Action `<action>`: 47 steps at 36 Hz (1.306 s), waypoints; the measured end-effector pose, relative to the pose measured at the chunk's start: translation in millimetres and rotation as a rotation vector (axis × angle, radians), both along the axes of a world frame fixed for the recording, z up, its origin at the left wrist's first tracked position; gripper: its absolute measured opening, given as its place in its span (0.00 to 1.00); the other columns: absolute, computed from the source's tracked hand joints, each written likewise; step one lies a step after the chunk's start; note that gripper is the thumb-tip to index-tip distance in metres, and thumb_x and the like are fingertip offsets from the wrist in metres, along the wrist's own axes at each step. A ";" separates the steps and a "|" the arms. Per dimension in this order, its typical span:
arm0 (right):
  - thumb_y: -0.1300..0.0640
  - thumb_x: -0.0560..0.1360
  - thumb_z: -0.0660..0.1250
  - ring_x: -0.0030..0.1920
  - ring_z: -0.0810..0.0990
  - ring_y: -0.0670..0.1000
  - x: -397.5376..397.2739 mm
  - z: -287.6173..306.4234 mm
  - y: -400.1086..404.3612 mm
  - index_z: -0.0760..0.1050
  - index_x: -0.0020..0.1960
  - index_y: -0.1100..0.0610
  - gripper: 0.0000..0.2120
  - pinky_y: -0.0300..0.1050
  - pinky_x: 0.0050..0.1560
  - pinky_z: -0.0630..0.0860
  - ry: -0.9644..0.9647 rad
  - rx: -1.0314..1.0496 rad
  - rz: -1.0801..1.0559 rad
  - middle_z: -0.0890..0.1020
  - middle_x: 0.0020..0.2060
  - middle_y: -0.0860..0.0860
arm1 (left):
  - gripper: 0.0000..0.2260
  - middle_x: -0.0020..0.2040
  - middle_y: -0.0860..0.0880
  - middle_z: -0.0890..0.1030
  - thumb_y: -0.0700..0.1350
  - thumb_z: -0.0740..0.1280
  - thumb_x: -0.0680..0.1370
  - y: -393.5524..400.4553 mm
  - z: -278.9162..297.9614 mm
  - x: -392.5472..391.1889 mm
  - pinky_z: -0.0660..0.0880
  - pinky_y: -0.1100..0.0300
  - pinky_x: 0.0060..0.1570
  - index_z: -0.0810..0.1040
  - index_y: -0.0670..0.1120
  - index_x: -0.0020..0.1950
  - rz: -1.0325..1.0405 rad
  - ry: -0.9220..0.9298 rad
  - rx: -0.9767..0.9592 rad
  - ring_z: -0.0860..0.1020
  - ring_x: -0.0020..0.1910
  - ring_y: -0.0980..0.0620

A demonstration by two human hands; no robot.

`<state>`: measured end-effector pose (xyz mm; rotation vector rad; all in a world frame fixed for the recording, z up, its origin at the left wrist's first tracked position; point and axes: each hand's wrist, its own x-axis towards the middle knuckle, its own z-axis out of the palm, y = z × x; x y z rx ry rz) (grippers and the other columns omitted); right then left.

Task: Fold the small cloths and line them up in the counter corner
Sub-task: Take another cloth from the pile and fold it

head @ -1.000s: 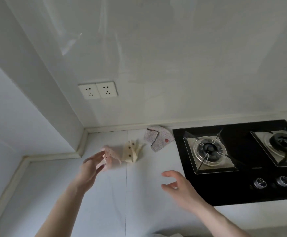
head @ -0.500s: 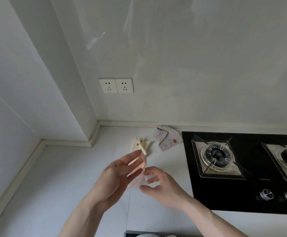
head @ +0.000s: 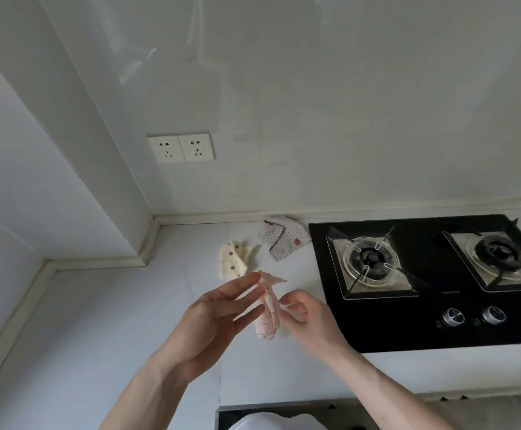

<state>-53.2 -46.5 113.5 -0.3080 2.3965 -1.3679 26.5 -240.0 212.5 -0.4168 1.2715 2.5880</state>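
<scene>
A small pink cloth hangs in the air above the white counter, held between both hands. My left hand holds its upper end between the fingertips. My right hand pinches its right edge with thumb and forefinger. A cream cloth with brown dots lies crumpled on the counter behind the hands. A white cloth with small dots and a red spot lies by the back wall, beside the stove.
A black gas stove with two burners and two knobs fills the counter's right side. The counter corner sits at the back left, under a double wall socket. A dark sink edge shows at the bottom.
My left hand lifted the pink cloth off the counter and brought it toward me. My right hand came in and took its right edge. The camera view shifted left and up.
</scene>
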 end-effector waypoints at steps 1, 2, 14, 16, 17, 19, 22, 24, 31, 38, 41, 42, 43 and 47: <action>0.43 0.72 0.75 0.53 0.79 0.36 1.0 -3.0 2.3 0.76 0.52 0.42 0.11 0.31 0.51 0.74 -0.011 0.026 0.031 0.81 0.51 0.35 | 0.21 0.70 0.40 0.77 0.28 0.59 0.77 0.2 -0.4 0.0 0.65 0.44 0.74 0.76 0.35 0.69 0.000 -0.004 0.018 0.75 0.71 0.46; 0.42 0.70 0.76 0.56 0.78 0.37 2.8 -4.4 3.0 0.75 0.56 0.42 0.18 0.31 0.53 0.73 -0.020 0.043 0.056 0.79 0.54 0.34 | 0.22 0.70 0.39 0.77 0.29 0.61 0.75 0.8 -0.5 0.5 0.66 0.45 0.74 0.77 0.35 0.69 -0.005 -0.006 0.029 0.75 0.71 0.45; 0.53 0.79 0.66 0.31 0.77 0.41 11.0 6.7 -12.5 0.74 0.35 0.48 0.14 0.34 0.32 0.70 0.036 0.048 -0.007 0.80 0.30 0.39 | 0.21 0.66 0.40 0.80 0.28 0.58 0.77 4.1 -0.1 -1.4 0.71 0.46 0.70 0.76 0.35 0.68 0.046 -0.032 -0.028 0.78 0.68 0.45; 0.56 0.79 0.66 0.35 0.78 0.40 7.1 4.4 -5.2 0.76 0.39 0.49 0.10 0.33 0.34 0.71 0.069 0.053 0.002 0.81 0.33 0.40 | 0.21 0.64 0.43 0.82 0.26 0.53 0.80 -6.7 -10.0 0.1 0.72 0.48 0.69 0.76 0.37 0.68 0.103 -0.033 -0.177 0.79 0.66 0.48; 0.59 0.78 0.66 0.37 0.79 0.41 4.8 3.2 -1.5 0.78 0.42 0.50 0.08 0.33 0.36 0.72 0.094 0.061 0.015 0.82 0.34 0.42 | 0.21 0.62 0.46 0.84 0.26 0.53 0.81 -12.6 -18.4 1.5 0.73 0.50 0.68 0.77 0.39 0.68 0.119 -0.044 -0.304 0.80 0.64 0.50; 0.65 0.75 0.65 0.40 0.80 0.40 1.4 5.0 3.9 0.79 0.45 0.52 0.09 0.32 0.37 0.72 0.135 0.078 0.072 0.81 0.36 0.41 | 0.17 0.58 0.51 0.85 0.32 0.61 0.82 -26.0 -45.1 6.4 0.75 0.57 0.63 0.79 0.43 0.67 0.120 -0.101 -0.692 0.82 0.60 0.55; 0.66 0.72 0.63 0.36 0.76 0.41 -0.2 10.4 6.7 0.77 0.40 0.46 0.14 0.35 0.36 0.68 0.157 0.120 0.182 0.78 0.32 0.41 | 0.24 0.65 0.55 0.79 0.45 0.74 0.76 -33.8 -87.4 15.6 0.75 0.61 0.61 0.76 0.49 0.71 -0.063 -0.175 -1.319 0.79 0.63 0.56; 0.62 0.73 0.64 0.33 0.74 0.42 -1.2 13.1 9.3 0.78 0.39 0.49 0.10 0.35 0.32 0.64 0.127 0.182 0.263 0.78 0.31 0.44 | 0.32 0.68 0.57 0.74 0.50 0.77 0.72 -25.4 -101.2 20.0 0.75 0.61 0.63 0.72 0.52 0.74 -0.189 -0.102 -1.431 0.76 0.63 0.58; 0.54 0.72 0.65 0.28 0.72 0.42 -8.4 30.3 16.5 0.74 0.29 0.49 0.12 0.36 0.29 0.63 0.088 0.329 0.335 0.77 0.25 0.39 | 0.29 0.60 0.64 0.75 0.65 0.73 0.65 35.0 -104.6 4.7 0.74 0.65 0.56 0.74 0.60 0.64 -0.378 0.083 -1.434 0.76 0.57 0.61; 0.46 0.68 0.66 0.24 0.65 0.45 -20.9 36.8 31.2 0.71 0.29 0.57 0.16 0.45 0.30 0.63 0.081 0.372 0.210 0.71 0.22 0.50 | 0.11 0.46 0.62 0.83 0.59 0.66 0.72 47.8 -110.9 -4.1 0.79 0.57 0.50 0.79 0.57 0.50 -0.251 0.030 -1.433 0.80 0.47 0.61; 0.43 0.67 0.67 0.24 0.70 0.44 -22.1 38.3 35.0 0.75 0.29 0.55 0.16 0.42 0.30 0.66 0.077 0.389 0.180 0.76 0.23 0.48 | 0.23 0.57 0.66 0.76 0.60 0.69 0.70 44.8 -105.9 -4.8 0.77 0.61 0.53 0.72 0.60 0.64 -0.183 0.068 -1.395 0.76 0.54 0.64; 0.42 0.66 0.67 0.25 0.72 0.43 -21.7 39.3 33.7 0.75 0.29 0.55 0.17 0.42 0.30 0.67 0.076 0.388 0.170 0.77 0.24 0.48 | 0.28 0.59 0.66 0.72 0.62 0.70 0.68 45.6 -102.6 -4.6 0.77 0.61 0.53 0.68 0.60 0.66 -0.185 0.091 -1.384 0.74 0.56 0.63; 0.41 0.65 0.68 0.25 0.73 0.43 -21.0 40.3 31.6 0.76 0.29 0.55 0.18 0.42 0.30 0.68 0.078 0.387 0.163 0.78 0.24 0.48 | 0.32 0.60 0.65 0.70 0.64 0.70 0.66 47.7 -99.1 -4.3 0.76 0.61 0.54 0.65 0.60 0.67 -0.206 0.113 -1.386 0.73 0.58 0.62; 0.35 0.61 0.71 0.27 0.74 0.43 -18.8 47.1 17.6 0.78 0.33 0.57 0.24 0.43 0.31 0.70 0.097 0.391 0.115 0.80 0.28 0.47 | 0.39 0.59 0.62 0.71 0.70 0.73 0.61 54.8 -99.1 -6.6 0.73 0.62 0.54 0.63 0.58 0.65 -0.298 0.098 -1.446 0.70 0.59 0.59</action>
